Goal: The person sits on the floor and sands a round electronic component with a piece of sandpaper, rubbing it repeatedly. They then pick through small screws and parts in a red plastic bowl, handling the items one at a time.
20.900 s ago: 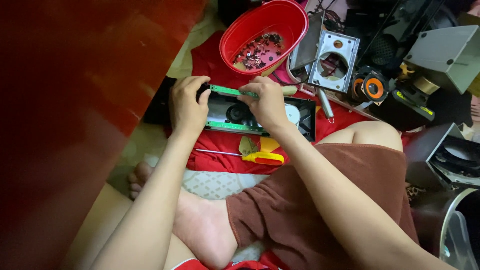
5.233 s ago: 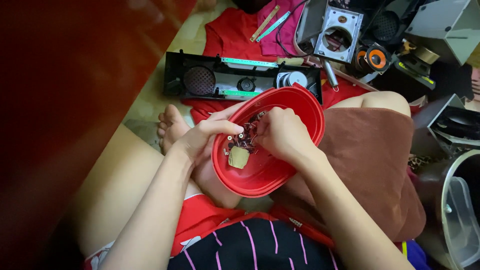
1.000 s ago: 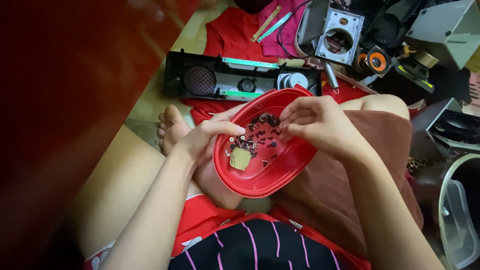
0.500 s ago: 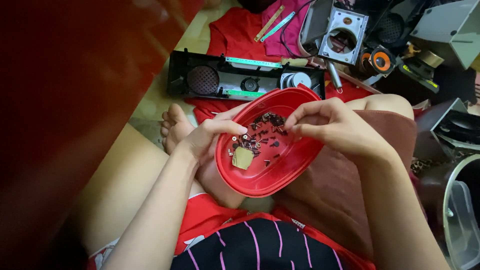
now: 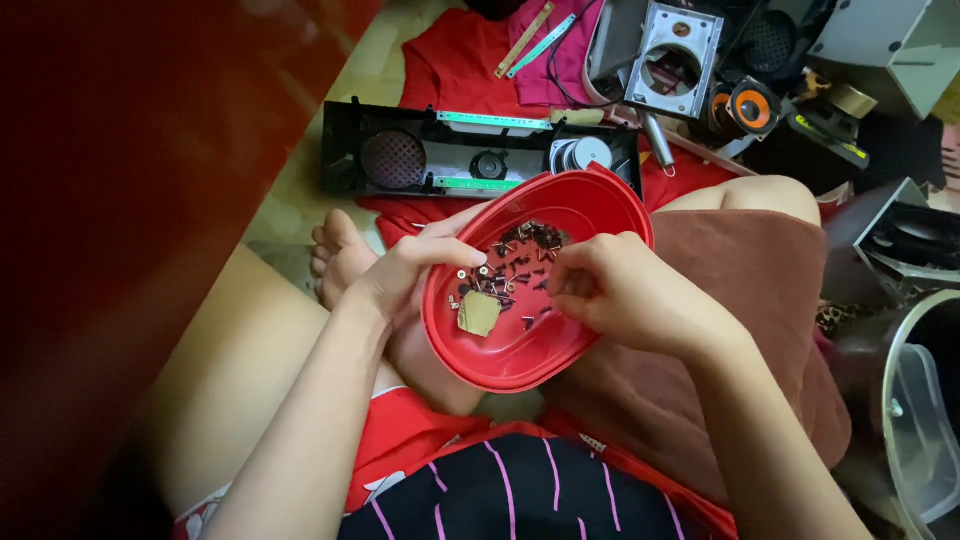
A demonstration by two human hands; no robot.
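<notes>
Screws [image 5: 520,262] half-hidden under right hand [image 5: 625,300]

The left hand [image 5: 400,280] grips the rim of a red bowl [image 5: 610,205] on the lap. The right hand [image 5: 625,295] reaches among small dark screws [image 5: 520,250] inside it.

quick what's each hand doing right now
Left hand: closed on the rim of the red oval plastic bowl, thumb inside.
Right hand: fingers curled over the small dark screws in the bowl; cannot tell if it holds one.
</notes>
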